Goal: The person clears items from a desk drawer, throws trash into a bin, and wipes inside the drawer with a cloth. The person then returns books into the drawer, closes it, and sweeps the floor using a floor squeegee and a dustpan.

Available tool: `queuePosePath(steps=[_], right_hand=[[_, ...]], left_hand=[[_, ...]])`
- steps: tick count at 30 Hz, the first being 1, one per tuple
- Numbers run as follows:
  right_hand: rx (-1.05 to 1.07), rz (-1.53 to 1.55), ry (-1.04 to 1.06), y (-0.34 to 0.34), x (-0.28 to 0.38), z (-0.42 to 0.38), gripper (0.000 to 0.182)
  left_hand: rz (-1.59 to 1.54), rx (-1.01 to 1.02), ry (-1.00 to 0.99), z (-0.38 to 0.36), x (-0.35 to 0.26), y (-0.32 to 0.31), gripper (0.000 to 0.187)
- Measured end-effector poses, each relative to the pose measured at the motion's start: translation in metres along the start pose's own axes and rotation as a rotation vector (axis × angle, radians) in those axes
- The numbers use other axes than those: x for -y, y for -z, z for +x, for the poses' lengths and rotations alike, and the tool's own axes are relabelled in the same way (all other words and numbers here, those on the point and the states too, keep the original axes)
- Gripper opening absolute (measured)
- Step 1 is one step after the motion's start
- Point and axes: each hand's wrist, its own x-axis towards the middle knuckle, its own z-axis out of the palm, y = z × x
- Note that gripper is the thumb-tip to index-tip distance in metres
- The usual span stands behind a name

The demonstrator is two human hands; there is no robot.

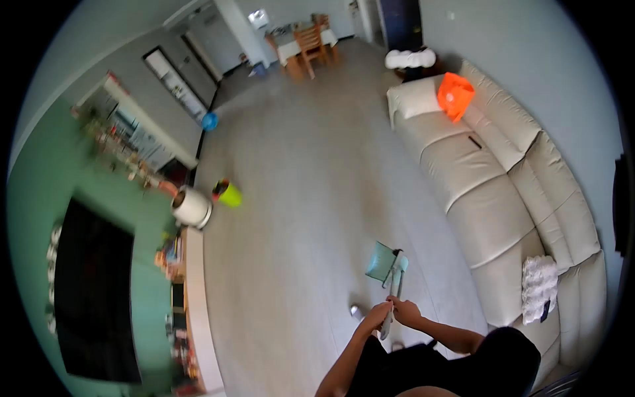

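Note:
Near the bottom centre, my left hand and my right hand are close together, both closed round light-coloured handles. At the far end of the handles, a translucent teal dustpan is over the grey floor. Beside it a pale blue-green broom head shows at its right. How the two handles are shared between the hands is too small to tell. A shoe shows on the floor left of my hands.
A beige sofa lines the right side, with an orange bag and a white cloth on it. On the left are a white planter, a green bin and a low cabinet. A dining table stands far ahead.

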Motion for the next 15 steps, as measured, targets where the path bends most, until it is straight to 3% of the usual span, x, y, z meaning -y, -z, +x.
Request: queuePosePath(steps=[1,2,4,5,6,7,8,10,12,14,15], right_hand=[[-0.072,0.037,-0.059,0.032,-0.017,0.033,0.043],[-0.166,0.02,-0.057,0.015,0.029,0.067,0.045],[-0.3,0.012,-0.071,0.057,0.002,0.14,0.049],[-0.301,-0.041,-0.159,0.09,-0.026,0.172,0.046],[-0.452,0.083,-0.063,0.137,-0.031,0.196,0.041],[-0.583,0.223,-0.019,0.142,-0.023,0.22,0.033],[-0.557,0.276,-0.213,0.221,0.033,0.223,0.028],[-0.67,0.298,-0.197,0.242,0.002,0.28,0.029],[-0.696,0.266,-0.205,0.277,-0.009,0.339,0.031],[-0.74,0.238,-0.211,0.317,-0.006,0.398,0.034],[-0.666,0.217,-0.297,0.334,-0.003,0.422,0.036]], left_hand=[[-0.304,0.103,0.088,0.027,-0.037,0.009,0.056],[-0.356,0.019,0.013,0.011,-0.043,0.078,0.046],[-0.397,-0.035,-0.187,0.025,-0.112,0.123,0.041],[-0.37,-0.019,-0.192,0.043,-0.148,0.136,0.041],[-0.41,-0.113,-0.334,0.059,-0.19,0.154,0.035],[-0.452,-0.196,-0.49,0.056,-0.218,0.196,0.03],[-0.37,-0.312,-0.662,0.022,-0.295,0.226,0.027],[-0.346,-0.596,-0.983,0.013,-0.368,0.281,0.026],[-0.339,-0.817,-1.044,0.019,-0.44,0.343,0.026],[-0.348,-0.94,-1.033,0.051,-0.5,0.391,0.026],[-0.347,-0.969,-1.025,0.071,-0.519,0.408,0.026]])
